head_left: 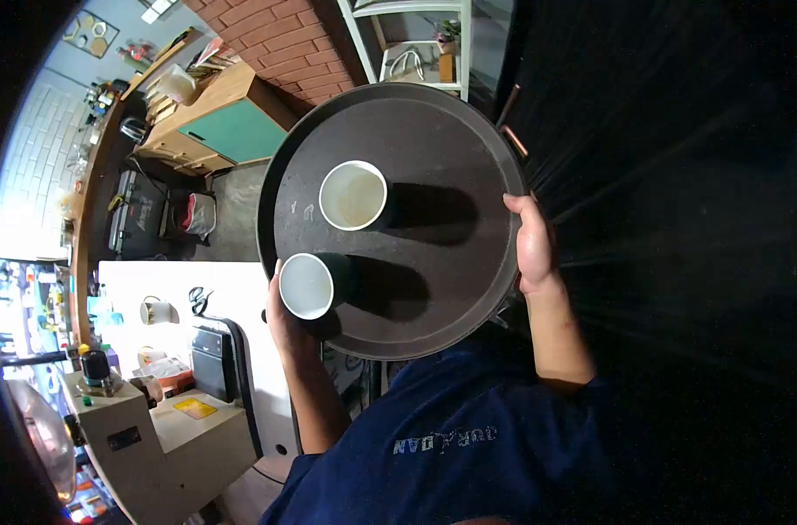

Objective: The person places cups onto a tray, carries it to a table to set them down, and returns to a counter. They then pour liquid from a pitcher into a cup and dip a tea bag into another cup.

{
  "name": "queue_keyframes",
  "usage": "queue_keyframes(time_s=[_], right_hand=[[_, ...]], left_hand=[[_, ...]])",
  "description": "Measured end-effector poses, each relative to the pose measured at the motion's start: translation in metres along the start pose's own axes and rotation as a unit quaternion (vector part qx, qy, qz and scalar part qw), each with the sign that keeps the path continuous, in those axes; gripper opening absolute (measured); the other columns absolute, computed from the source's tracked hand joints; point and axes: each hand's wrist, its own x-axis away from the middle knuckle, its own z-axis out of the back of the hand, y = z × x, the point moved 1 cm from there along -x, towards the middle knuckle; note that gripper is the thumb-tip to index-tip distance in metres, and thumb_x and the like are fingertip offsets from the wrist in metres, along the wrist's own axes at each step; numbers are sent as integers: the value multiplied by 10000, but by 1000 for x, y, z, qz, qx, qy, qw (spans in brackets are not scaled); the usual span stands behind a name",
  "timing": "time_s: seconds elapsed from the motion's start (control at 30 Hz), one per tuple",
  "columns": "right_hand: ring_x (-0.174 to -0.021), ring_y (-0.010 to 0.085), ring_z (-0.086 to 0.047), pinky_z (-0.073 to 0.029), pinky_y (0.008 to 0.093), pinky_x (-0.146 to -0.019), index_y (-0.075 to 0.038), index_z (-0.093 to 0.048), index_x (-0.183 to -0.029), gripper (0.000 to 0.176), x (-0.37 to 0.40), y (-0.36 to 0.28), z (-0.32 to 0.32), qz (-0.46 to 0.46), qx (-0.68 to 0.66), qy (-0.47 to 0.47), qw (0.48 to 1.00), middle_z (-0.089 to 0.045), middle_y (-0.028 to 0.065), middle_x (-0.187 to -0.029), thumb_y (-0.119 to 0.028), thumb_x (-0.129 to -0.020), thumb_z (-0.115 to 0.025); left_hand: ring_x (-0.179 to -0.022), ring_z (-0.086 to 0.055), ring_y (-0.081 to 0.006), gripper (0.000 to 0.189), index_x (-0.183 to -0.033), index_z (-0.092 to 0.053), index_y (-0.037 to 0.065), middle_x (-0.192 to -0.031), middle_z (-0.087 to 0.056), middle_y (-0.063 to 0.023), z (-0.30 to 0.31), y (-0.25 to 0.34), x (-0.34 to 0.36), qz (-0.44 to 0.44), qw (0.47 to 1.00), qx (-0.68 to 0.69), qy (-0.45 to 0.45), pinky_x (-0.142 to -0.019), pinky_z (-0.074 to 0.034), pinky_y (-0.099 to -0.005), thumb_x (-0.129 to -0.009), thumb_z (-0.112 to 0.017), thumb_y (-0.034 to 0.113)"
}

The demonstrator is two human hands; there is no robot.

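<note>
A round dark brown serving tray [433,149] is held up in front of my body. My right hand [535,245] grips its right rim, thumb on top and the other fingers hidden below. At the lower left rim is my left hand [286,319], closed on the tray's edge; a white cup [307,287] beside it hides part of its fingers. That cup stands upright and looks whitish inside. Farther in on the tray, a second white cup [353,196] is upright, with a pale beige inside. Both cups cast dark shadows to the right.
On the left, a white table [263,350] carries scissors [199,300], a mug [156,311] and a black device [213,363]. A beige machine [144,437] stands nearer. Beyond are a wooden cabinet [241,131], a brick wall [271,39] and a white shelf [411,66].
</note>
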Motion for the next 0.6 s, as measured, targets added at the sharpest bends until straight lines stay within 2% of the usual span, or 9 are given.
queue_keyframes(time_s=[0.13,0.2,0.23,0.27,0.37,0.43,0.5,0.6], right_hand=[[-1054,205,-522,-390,344,-938,-41,-530,-1165,373,-44,-3,-26,-13,-38,-31,999,-566,94,-1122,-255,-864,-475],[-1055,207,-525,-398,348,-934,-38,-525,-1167,380,-70,6,-36,-36,-55,-21,998,-565,99,-1129,-263,-867,-467],[-1060,219,-530,-404,354,-935,-30,-512,-1189,402,-83,9,-45,-39,-48,-22,998,-565,112,-1147,-268,-869,-460],[-1060,219,-530,-404,354,-935,-30,-512,-1189,402,-97,12,-55,-37,-44,-28,998,-565,112,-1147,-268,-869,-460],[-1073,251,-536,-409,368,-939,-7,-496,-1214,433,-134,27,-72,-118,-89,-57,987,-560,129,-1181,-269,-874,-433],[-1074,254,-536,-408,369,-941,-4,-494,-1215,435,-154,28,-91,-115,-67,-72,988,-560,131,-1183,-267,-874,-429],[-1077,260,-536,-406,372,-947,-1,-488,-1224,444,-169,27,-112,-108,-32,-66,991,-560,134,-1183,-265,-873,-421],[-1091,244,-502,-375,383,-958,-41,-481,-1206,410,-198,40,-127,-109,-28,-114,987,-528,117,-1194,-264,-868,-416]], left_hand=[[-854,-621,-182,308,-1101,-546,29,-969,-627,-81,-19,3,-41,13,1000,16,-9,-735,-506,-318,-928,-506,281],[-836,-623,-188,300,-1081,-543,27,-970,-618,-92,-24,4,-69,24,999,27,32,-717,-508,-317,-910,-544,273],[-840,-625,-190,312,-1099,-529,24,-961,-608,-95,-39,13,-78,-6,998,-2,61,-723,-510,-316,-897,-564,259],[-849,-624,-186,321,-1119,-508,24,-937,-602,-90,-26,10,-101,20,997,-8,67,-717,-514,-315,-892,-569,242],[-841,-626,-182,333,-1134,-490,22,-931,-598,-89,-32,20,-134,18,997,43,55,-711,-518,-316,-890,-566,236],[-716,-628,-169,303,-977,-578,43,-836,-631,-78,-37,29,-149,-9,995,1,98,-623,-507,-282,-907,-529,334],[-712,-629,-171,298,-975,-567,43,-830,-628,-79,-39,37,-159,-16,994,11,109,-618,-509,-283,-904,-533,330],[-709,-631,-168,281,-989,-538,42,-825,-619,-80,-32,46,-174,-21,992,18,126,-606,-516,-288,-897,-550,308]])
